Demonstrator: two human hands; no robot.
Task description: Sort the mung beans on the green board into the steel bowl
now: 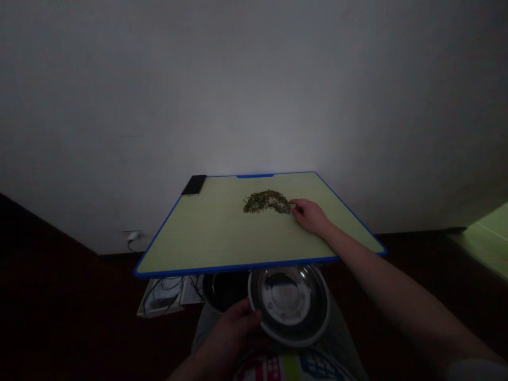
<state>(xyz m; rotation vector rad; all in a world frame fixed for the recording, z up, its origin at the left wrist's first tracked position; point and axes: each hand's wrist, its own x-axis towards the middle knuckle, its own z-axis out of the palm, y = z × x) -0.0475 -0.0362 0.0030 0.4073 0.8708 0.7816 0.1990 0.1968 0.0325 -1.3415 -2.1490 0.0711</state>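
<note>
A heap of small green-brown grains, like beans (260, 201), lies spread on the pale folding table (222, 238). At the heap's right end, my right hand (309, 214) is closed on the handle of a small spoon (284, 208), whose greyish bowl end rests among the grains. Its exact shape is hard to make out in the dim light. Below the table's front edge, my left hand (242, 323) grips the left rim of a shiny metal bowl (288, 304). That bowl is tilted over my lap, and its inside shows no grains.
A second, darker metal container (228, 291) stands behind the bowl, partly hidden. A black phone (194, 185) lies at the table's far left corner. White boxes with cables (166, 293) sit on the floor. A charger (134, 236) is plugged into the wall behind.
</note>
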